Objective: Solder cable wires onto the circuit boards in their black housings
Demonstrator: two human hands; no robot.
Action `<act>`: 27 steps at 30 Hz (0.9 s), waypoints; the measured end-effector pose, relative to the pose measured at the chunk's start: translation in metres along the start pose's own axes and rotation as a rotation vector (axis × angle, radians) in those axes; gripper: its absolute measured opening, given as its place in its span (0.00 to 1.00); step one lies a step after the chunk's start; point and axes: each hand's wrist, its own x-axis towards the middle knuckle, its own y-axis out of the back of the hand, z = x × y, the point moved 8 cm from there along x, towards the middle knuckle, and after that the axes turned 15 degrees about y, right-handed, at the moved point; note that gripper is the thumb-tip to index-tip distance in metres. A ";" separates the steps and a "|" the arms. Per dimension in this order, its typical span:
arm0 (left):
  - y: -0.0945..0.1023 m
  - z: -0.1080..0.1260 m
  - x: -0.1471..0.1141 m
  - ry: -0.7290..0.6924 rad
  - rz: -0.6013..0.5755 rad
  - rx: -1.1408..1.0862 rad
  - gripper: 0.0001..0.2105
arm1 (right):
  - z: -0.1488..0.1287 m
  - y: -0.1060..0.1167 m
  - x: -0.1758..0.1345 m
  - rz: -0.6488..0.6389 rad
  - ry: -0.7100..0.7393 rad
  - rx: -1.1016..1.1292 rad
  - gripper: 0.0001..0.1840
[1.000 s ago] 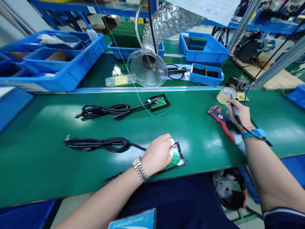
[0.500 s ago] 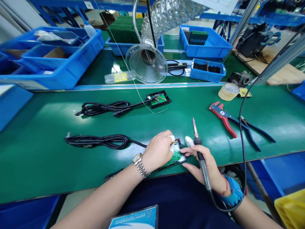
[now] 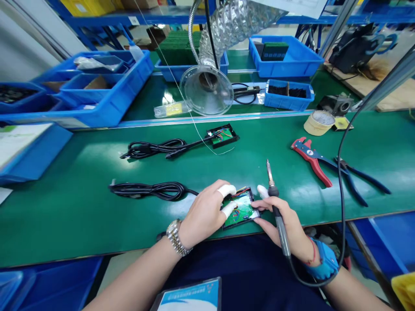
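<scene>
My right hand [image 3: 288, 224] is closed round a soldering iron [image 3: 281, 226], its tip pointing up and away. Thumb and fingertips of that hand also touch the right edge of a black plastic case [image 3: 249, 193] holding a green circuit board [image 3: 240, 216]. Over the board's left side, my left hand [image 3: 205, 211] reaches in with two white-covered fingers apart, one near the case's upper edge, the other by coloured wires [image 3: 236, 212]. Whether a fingertip presses a wire is hard to see. A coiled black cable [image 3: 145, 190] runs towards the case, its end hidden behind my left hand.
A second open case [image 3: 223, 136] with a cable lies farther back. Red-handled wire strippers [image 3: 313, 162] and cutting pliers [image 3: 363, 177] are at right, near a round tin [image 3: 319, 123]. A fume funnel [image 3: 207, 93] and thin wire hang above the bench. Blue bins [image 3: 287, 60] line the back.
My left hand has drawn back slightly to the left across the board, and its fingers have spread, exposing more wires. The right hand keeps the soldering iron. The view has shifted a little.
</scene>
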 end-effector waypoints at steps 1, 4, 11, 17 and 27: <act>-0.001 0.002 -0.001 -0.022 0.027 0.012 0.06 | 0.000 0.000 0.000 -0.002 -0.003 0.000 0.25; -0.006 0.004 0.000 -0.034 0.096 0.080 0.04 | 0.000 0.000 0.000 -0.008 -0.005 0.002 0.25; -0.001 0.011 -0.004 -0.126 0.269 0.100 0.04 | -0.002 0.000 0.000 -0.009 0.006 -0.010 0.25; 0.006 0.004 -0.011 -0.151 0.254 -0.075 0.03 | -0.003 0.000 0.000 -0.005 0.023 0.005 0.26; -0.009 0.010 -0.008 -0.203 -0.084 0.140 0.07 | -0.002 0.000 -0.001 0.000 0.041 -0.004 0.26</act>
